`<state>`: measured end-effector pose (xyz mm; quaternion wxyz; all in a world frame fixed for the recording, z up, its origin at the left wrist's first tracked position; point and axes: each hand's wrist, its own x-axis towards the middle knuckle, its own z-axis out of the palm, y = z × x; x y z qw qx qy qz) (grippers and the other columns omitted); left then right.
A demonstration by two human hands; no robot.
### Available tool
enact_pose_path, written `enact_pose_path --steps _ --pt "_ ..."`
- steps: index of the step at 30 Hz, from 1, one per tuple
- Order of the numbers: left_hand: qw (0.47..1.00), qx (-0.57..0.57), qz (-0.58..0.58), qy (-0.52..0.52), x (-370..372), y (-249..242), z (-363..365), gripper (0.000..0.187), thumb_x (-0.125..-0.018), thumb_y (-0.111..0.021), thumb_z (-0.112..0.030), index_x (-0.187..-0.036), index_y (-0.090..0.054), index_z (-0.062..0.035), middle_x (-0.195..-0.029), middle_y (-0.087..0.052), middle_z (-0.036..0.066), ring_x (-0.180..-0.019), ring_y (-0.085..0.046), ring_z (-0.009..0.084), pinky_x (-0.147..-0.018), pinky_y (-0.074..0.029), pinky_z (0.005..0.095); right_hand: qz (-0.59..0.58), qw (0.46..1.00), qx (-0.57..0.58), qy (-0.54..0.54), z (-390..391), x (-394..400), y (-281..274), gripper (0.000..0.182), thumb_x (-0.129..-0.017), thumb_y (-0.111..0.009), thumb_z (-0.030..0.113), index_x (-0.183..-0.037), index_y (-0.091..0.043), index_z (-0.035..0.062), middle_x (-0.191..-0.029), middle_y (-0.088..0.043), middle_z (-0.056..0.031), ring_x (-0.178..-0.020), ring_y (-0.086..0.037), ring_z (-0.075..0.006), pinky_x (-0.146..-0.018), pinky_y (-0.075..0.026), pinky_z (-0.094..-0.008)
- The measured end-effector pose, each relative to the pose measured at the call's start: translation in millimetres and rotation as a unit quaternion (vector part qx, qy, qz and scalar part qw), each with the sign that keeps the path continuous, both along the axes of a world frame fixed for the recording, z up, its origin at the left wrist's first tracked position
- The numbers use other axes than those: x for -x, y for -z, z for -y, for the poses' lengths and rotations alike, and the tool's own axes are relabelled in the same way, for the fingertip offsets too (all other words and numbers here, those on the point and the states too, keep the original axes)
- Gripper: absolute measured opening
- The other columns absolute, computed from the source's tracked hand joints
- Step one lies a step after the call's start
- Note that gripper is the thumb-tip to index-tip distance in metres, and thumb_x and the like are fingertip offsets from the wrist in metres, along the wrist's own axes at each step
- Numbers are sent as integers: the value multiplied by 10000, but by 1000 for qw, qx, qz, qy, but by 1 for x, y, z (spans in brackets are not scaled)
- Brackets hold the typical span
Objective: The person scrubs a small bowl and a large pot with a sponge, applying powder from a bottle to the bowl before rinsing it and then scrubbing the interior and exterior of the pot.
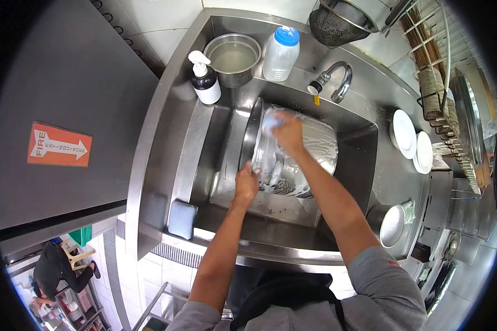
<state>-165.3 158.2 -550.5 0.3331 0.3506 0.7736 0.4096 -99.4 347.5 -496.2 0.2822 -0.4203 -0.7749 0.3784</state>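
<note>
A soapy metal pan (319,144) lies tilted in the steel sink (226,144), with white suds over its surface. My left hand (247,185) is closed on the pan's near left edge. With fingers curled, my right hand (286,131) presses a pale blue sponge (270,122) against the pan's upper left part; motion blurs the sponge. Behind them a curved faucet (343,83) rises from the sink's back ledge, and no stream of water shows.
On the ledge stand a pump bottle (206,88), a metal pot (233,77) of cloudy liquid and a blue-capped bottle (281,55). A blue scouring pad (182,219) lies front left. White plates (404,134) and a pot (391,226) sit right. A person (61,267) is at lower left.
</note>
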Motion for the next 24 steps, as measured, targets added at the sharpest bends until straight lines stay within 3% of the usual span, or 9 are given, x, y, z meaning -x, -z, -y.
enact_pose_path --steps 2,4,6,9,13,17,19,22,24 --pt "1000 -10 -20 -6 3 -1 1 251 -843 -572 -28 -1091 -544 -10 -928 -638 257 -914 -606 429 -778 -476 491 55 993 89 47 -18 8 14 377 -582 -687 52 -955 -673 107 -1052 -655 -139 -969 -633 -332 -844 -503 -337" --pt "999 23 -41 1 1 4 10 203 -845 -573 -32 -1045 -556 -1 -902 -642 257 -895 -611 427 -757 -483 471 10 997 -68 29 0 4 34 399 -583 -699 53 -973 -677 135 -1086 -653 -131 -1039 -608 -339 -910 -470 -404" --pt "999 36 -2 -7 0 -4 12 179 -846 -577 -34 -1020 -560 5 -891 -643 257 -888 -612 430 -746 -485 461 -18 990 -125 -70 56 -12 13 394 -594 -709 85 -976 -681 178 -1104 -651 -124 -1099 -573 -347 -958 -407 -510" --pt "998 37 54 -25 3 -7 23 129 -846 -578 -27 -965 -566 21 -871 -644 255 -884 -621 425 -731 -488 434 29 977 -189 -100 64 -18 20 375 -606 -717 104 -964 -678 206 -1114 -647 -124 -1156 -531 -358 -987 -331 -595" --pt "998 56 -4 -15 -10 -1 39 206 -843 -581 -11 -1048 -565 8 -878 -649 250 -862 -638 407 -730 -496 419 117 987 -6 114 -34 24 47 347 -619 -728 203 -949 -680 109 -944 -684 -135 -867 -648 -307 -747 -523 -362" --pt "997 77 15 -14 -11 -17 41 275 -833 -609 -17 -1102 -559 -5 -902 -651 251 -879 -638 401 -743 -492 426 31 984 -171 -37 49 4 16 315 -678 -705 156 -989 -665 127 -1074 -653 -126 -1101 -572 -322 -948 -437 -434" --pt "995 89 34 -15 -12 -17 40 248 -825 -618 -17 -1066 -559 5 -901 -650 252 -893 -633 404 -735 -488 444 73 970 -198 -119 92 -20 12 346 -693 -681 123 -1037 -644 135 -1122 -635 -112 -1151 -534 -326 -983 -390 -478" --pt "997 74 -33 6 -8 11 39 220 -836 -591 -7 -1053 -555 6 -906 -651 248 -898 -630 405 -736 -484 456 72 963 -230 -117 72 -19 12 357 -697 -689 146 -1050 -633 136 -1166 -613 -116 -1128 -538 -342 -966 -387 -516" --pt "999 35 17 -18 -12 19 40 212 -852 -557 1 -1063 -552 1 -904 -651 243 -898 -627 412 -744 -478 466 56 991 -103 -70 21 5 34 327 -704 -704 180 -1021 -634 143 -1221 -580 -126 -1185 -495 -368 -991 -358 -543"
